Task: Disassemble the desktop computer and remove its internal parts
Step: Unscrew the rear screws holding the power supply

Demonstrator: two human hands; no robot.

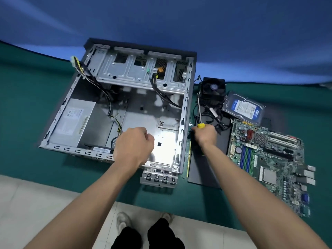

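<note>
The open computer case (125,97) lies flat on a green mat (36,97), its floor mostly bare metal. Inside, a grey power supply (71,121) sits in the near-left corner, and a bundle of wires (100,87) runs from it up over the left wall, ending in a pale plug that hangs outside. A metal drive cage (140,72) spans the far end, with a black cable (161,94) drooping from it toward the right wall.

The removed parts lie to the right of the case on the mat: a motherboard (269,159) (with blue and green memory slots), a hard drive (244,108) propped on a black panel (203,169), and a cooling fan (212,88) just behind a tangle of thin black wires.

The left hand (134,144) hovers over the case floor near the front edge, its fingers curled into a loose fist with nothing visible in them. The right hand (204,135) reaches past the right wall of the case and grips a screwdriver (199,114), fingers wrapped round its yellow handle, the shaft pointing away toward the fan.

The screwdriver's tip is lost among the fan and wires. The motherboard's near corner is blurred, and the label text on the power supply cannot be read.
</note>
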